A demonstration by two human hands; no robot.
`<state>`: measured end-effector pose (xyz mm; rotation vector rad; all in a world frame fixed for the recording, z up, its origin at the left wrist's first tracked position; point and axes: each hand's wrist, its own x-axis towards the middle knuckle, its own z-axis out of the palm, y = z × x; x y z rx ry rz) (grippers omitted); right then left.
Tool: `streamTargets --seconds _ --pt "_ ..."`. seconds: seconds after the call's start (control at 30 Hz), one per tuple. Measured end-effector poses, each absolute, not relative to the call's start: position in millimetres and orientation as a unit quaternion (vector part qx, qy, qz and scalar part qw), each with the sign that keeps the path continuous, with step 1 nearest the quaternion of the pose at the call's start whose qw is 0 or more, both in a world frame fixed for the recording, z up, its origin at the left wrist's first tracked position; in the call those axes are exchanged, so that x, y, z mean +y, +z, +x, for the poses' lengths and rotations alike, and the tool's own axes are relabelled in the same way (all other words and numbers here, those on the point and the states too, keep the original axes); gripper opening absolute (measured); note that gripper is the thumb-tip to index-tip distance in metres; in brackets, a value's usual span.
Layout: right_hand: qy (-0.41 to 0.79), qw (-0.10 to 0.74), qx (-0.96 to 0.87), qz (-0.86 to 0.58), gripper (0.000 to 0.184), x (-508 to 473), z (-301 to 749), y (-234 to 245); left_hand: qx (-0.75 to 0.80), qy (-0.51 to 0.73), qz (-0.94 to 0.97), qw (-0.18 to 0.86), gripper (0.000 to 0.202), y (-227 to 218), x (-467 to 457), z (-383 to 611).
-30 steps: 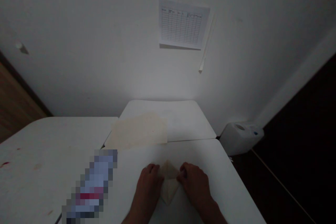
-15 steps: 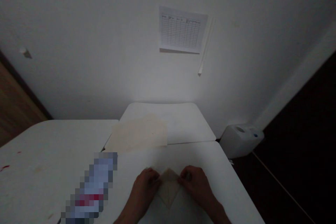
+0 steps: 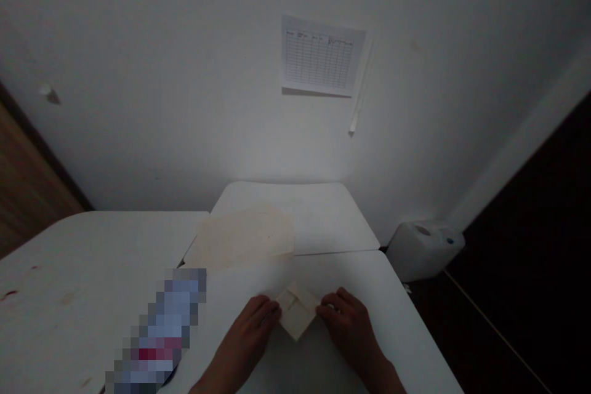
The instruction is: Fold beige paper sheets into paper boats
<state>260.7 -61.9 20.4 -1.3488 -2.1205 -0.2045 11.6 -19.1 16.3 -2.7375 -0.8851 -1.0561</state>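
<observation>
Folded paper [image 3: 296, 322], one, inward from right edge of desk [image 3: 388, 308]; light, easily creased, I judge. Left hand [image 3: 253, 325], right hand [image 3: 348, 322]: pinching opposite corners, sensible holds.

- A white table [image 3: 369, 301] with rounded corners; its near and far panels meet at a thin seam [image 3: 337, 253].
- A beige sheet [image 3: 244, 237], flat across the seam's left part, on both panels.
- A pixelated object [image 3: 159, 326] at the table's left, its identity hidden.
- A small folded square [image 3: 298, 317] over the near panel; contact unclear.
- A second white table [image 3: 138, 240] alongside at left, bearing red marks [image 3: 10, 295].
</observation>
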Motion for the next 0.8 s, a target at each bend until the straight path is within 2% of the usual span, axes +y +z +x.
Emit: streamTargets --seconds 0.13,0.23,0.4,0.53,0.6,0.73,0.8 --pt "-0.071 0.265 -0.814 -0.512 0.019 -63.0 263.8 9.7 -0.297 -0.3 -0.906 0.023 0.041 7.3 -21.8 11.4" --pt "-0.04 0.235 -0.829 -0.506 0.02 -64.3 266.3 12.6 -0.308 -0.283 -0.908 -0.009 0.042 10.9 -25.9 10.3" --pt "0.012 0.197 -0.844 -0.499 0.02 -67.4 266.5 27.4 -0.324 -0.246 -0.91 -0.076 0.026 27.0 -34.5 13.3" --pt "0.013 0.186 -0.84 -0.51 0.01 -66.9 259.4 35.0 -0.367 -0.257 -0.893 -0.041 0.019 21.2 -27.7 24.1" --pt "-0.002 0.19 -0.832 -0.522 0.008 -64.7 254.6 33.1 -0.384 -0.236 -0.893 -0.008 0.025 12.0 -21.1 29.7" --pt "-0.017 0.203 -0.805 -0.557 0.009 -58.9 247.2 24.0 -0.351 -0.165 -0.921 0.024 0.049 0.8 -13.2 37.2" --pt "-0.015 0.204 -0.798 -0.567 0.01 -57.3 245.4 22.2 -0.332 -0.139 -0.933 0.019 0.051 2.3 -13.5 38.9"
